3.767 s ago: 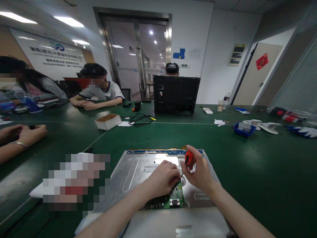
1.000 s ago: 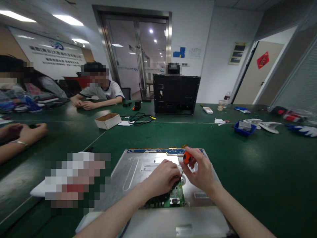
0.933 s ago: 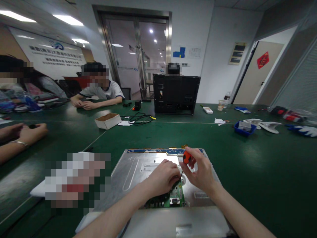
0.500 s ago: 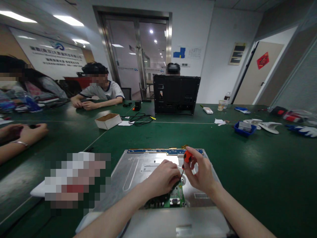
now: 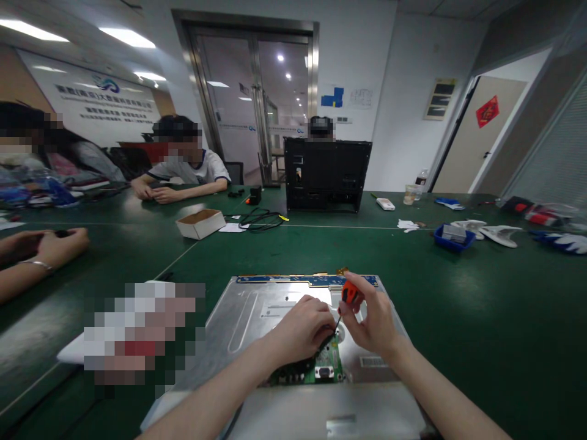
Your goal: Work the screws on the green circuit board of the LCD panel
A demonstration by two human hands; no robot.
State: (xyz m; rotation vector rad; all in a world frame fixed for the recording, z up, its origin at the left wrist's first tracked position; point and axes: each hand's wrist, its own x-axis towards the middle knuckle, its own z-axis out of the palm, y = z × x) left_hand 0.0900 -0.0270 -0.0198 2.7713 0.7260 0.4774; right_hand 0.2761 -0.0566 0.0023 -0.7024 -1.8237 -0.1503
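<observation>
My right hand grips the orange-and-black handle of a small screwdriver, its thin shaft slanting down to the left. The tip meets the upper edge of a green circuit board, on the metal back of a display panel. Close by the tip, my left hand has its fingers closed and pressed together over the board. What they pinch is hidden, though something dark shows under them. A blue board strip runs along the panel's far edge.
A blurred white packet lies left of the panel. Beyond are an open carton, a black cable, an upright black monitor housing and a blue tray. A co-worker's hands rest at the left.
The screwdriver handle has turned a little in my right hand, showing its black patches differently. My left hand stays where it was.
</observation>
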